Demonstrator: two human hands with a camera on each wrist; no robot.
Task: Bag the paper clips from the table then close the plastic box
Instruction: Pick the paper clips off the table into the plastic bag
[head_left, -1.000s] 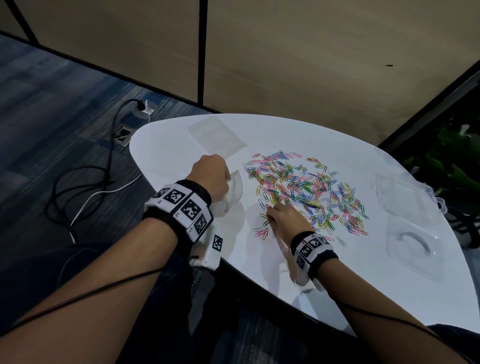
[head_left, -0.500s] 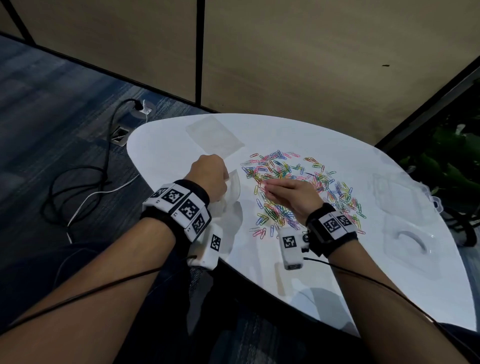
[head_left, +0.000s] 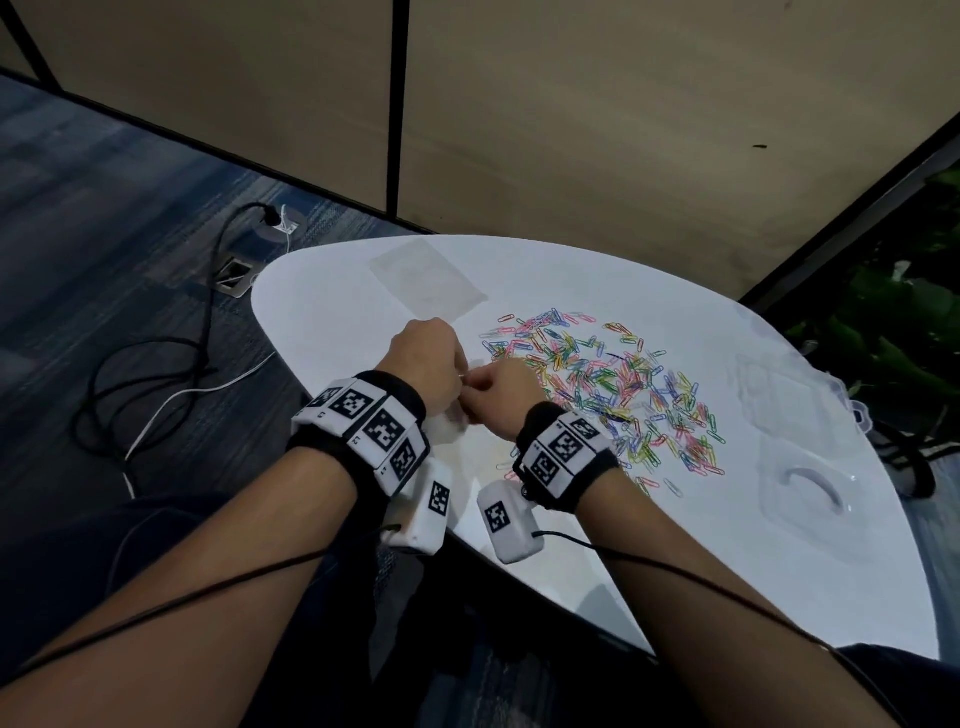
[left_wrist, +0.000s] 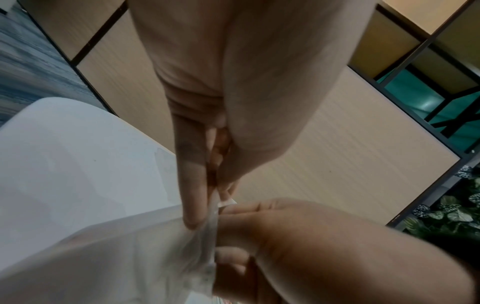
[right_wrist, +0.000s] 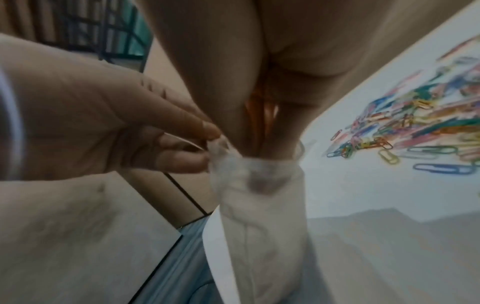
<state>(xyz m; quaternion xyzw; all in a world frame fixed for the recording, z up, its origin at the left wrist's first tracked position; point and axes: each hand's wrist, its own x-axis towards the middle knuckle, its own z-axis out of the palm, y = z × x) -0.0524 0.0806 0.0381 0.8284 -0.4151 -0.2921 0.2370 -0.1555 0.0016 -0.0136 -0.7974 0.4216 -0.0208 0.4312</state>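
At the near edge of the white table, the left hand pinches the rim of a small clear plastic bag between thumb and fingers, and so holds its mouth open. The right hand has its fingertips pushed into this mouth. They are bunched together around something orange (probably a few clips, but the blur does not let me be sure). The bag hangs down just at the table edge, and I cannot see how many clips are already inside.

I judge that the task is at an early stage. The big heap of coloured paper clips lies spread on the table, just to the right of the hands and a little farther, and nearly all of it remains to be bagged. At the right side of the table the clear plastic box lies open, its lid part flat behind it, so the closing is not yet done.

A second flat clear bag lies on the far left part of the table. The table is smooth, white and rounded. Beyond it is blue-grey carpet with black and white cables and a floor socket at the left, beige partition panels at the far side, and green plants at the far right.
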